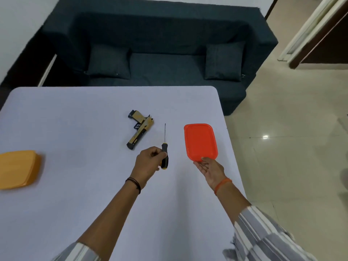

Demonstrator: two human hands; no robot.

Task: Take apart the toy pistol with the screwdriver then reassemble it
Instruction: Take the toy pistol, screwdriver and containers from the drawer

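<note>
Fingers of your left hand point(150, 159) curl round the black-and-yellow handle of the screwdriver point(164, 147), its thin shaft pointing away from you across the table point(75, 119). Your right hand point(209, 167) lies palm up, fingers relaxed and straight, fingertips at the near edge of the red lid point(200, 141); whether they lift it or only touch it cannot be told.

Just left of the screwdriver tip lies the toy pistol point(140, 129), whole and flat on its side, muzzle toward you, grip angled toward the far left. No screw is out yet, so the job appears to stand at its very start.

Judging by its look, the pistol is light, hollow plastic: stiff, but likely to skate on the smooth tabletop when the driver bears down. Pin it by the slide or the grip with the free hand, flat to the table, and keep the screw heads clear. Its shell halves could spring apart once loosened, and small screws would roll; the red lid would serve as a catch tray.

Room is generous to the left, where only the orange container point(18, 169) sits well apart near that edge. On the right, the red lid lies near the table's edge, with the tiled floor point(282, 147) below. A dark sofa point(160, 53) stands beyond the far edge.
</note>
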